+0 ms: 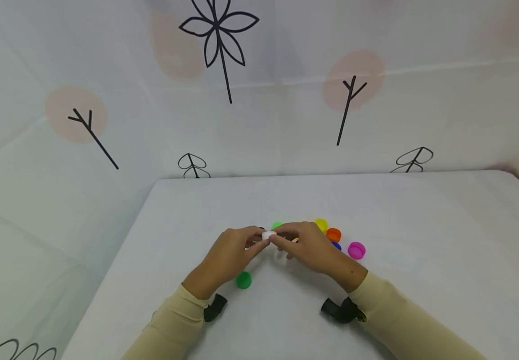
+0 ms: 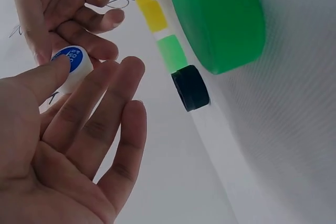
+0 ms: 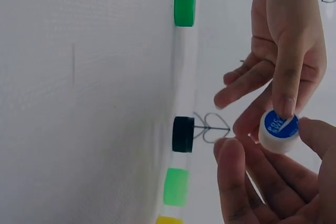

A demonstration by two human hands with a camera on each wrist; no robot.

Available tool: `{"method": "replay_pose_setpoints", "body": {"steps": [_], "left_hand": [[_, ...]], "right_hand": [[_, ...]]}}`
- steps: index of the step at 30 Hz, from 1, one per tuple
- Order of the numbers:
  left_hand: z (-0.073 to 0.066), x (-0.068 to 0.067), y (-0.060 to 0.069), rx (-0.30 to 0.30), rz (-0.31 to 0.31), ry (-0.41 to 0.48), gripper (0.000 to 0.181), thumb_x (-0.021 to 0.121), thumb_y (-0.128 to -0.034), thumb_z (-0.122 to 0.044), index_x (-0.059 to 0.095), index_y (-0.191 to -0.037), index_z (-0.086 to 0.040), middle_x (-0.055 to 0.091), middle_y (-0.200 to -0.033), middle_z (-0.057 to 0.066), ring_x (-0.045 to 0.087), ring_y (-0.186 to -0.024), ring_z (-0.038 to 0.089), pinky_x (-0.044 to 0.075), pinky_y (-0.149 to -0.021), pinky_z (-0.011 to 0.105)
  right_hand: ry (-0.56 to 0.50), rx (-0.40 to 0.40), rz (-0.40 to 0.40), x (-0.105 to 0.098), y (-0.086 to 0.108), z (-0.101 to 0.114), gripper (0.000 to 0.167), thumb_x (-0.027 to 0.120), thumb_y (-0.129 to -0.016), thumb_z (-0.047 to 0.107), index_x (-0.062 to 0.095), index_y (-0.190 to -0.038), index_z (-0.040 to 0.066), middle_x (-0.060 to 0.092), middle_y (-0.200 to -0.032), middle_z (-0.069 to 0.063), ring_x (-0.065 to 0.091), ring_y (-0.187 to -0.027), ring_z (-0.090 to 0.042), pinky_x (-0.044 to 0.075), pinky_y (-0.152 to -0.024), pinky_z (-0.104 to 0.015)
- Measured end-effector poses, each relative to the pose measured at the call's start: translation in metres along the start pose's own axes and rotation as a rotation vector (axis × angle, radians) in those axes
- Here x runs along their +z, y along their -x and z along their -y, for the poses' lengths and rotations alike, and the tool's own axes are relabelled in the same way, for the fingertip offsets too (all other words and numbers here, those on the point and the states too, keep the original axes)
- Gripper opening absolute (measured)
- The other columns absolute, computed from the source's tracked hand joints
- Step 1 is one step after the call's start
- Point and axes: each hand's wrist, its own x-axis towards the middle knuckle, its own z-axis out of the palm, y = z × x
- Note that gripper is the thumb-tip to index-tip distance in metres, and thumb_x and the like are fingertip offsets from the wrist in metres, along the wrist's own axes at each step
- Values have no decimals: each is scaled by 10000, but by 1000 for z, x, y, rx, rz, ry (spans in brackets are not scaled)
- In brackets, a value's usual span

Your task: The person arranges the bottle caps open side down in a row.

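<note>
Above the middle of the table, both hands hold a white bottle cap [image 1: 269, 235] with a blue lettered top. My left hand [image 1: 224, 257] grips it with its thumb on the blue face, clearest in the left wrist view. From the other side my right hand [image 1: 311, 247] pinches it, its thumb at the cap's edge in the right wrist view. A black cap [image 3: 183, 134] and a light green cap [image 3: 176, 187] stand on the table beyond the hands. A dark green cap [image 1: 243, 280] lies near my left wrist.
Beyond and beside the right hand lie a yellow cap [image 1: 321, 225], an orange cap [image 1: 334, 234], a blue cap [image 1: 337, 245] and a magenta cap [image 1: 356, 250]. Behind the white table [image 1: 421, 215] hangs a patterned white cloth [image 1: 277, 125].
</note>
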Motion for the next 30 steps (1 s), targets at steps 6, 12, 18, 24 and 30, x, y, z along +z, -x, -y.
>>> {"method": "replay_pose_setpoints", "body": {"steps": [6, 12, 18, 24, 30], "left_hand": [[0, -1, -1, -3, -9, 39, 193, 649, -978, -311, 730, -1084, -172, 770, -1016, -62, 734, -940, 98, 579, -801, 286], [-1, 0, 1, -7, -12, 41, 200, 649, -979, -313, 733, -1066, -154, 771, -1019, -43, 737, -943, 112, 586, -801, 298], [-2, 0, 2, 3, -70, 52, 225, 697, -948, -279, 715, -1113, -126, 781, -965, -37, 750, -928, 135, 599, -818, 330], [-4, -3, 3, -14, -65, 52, 377, 728, -926, -253, 624, -1273, -150, 784, -970, -26, 744, -939, 161, 594, -859, 364], [-3, -5, 4, 5, -40, 71, 377, 725, -930, -222, 571, -1267, -157, 778, -941, -40, 739, -890, 118, 592, -835, 329]], "right_hand": [[-32, -21, -84, 3, 0, 2, 282, 655, -974, 331, 712, -1173, 138, 750, -966, -103, 719, -755, -212, 579, -660, -262], [-59, -54, -117, 6, 2, 5, 232, 666, -971, 249, 641, -1175, 140, 755, -973, -84, 723, -798, -248, 578, -675, -237], [-33, -61, -133, 7, 2, 5, 216, 639, -990, 219, 587, -1187, 148, 761, -992, -53, 730, -799, -228, 577, -692, -219], [-39, -43, -126, 9, 3, 5, 218, 611, -1007, 206, 561, -1213, 155, 764, -973, -106, 730, -787, -223, 586, -689, -249], [-57, -21, -105, 11, 3, 5, 193, 595, -1015, 205, 559, -1199, 159, 758, -912, -119, 721, -776, -233, 603, -695, -400]]}}
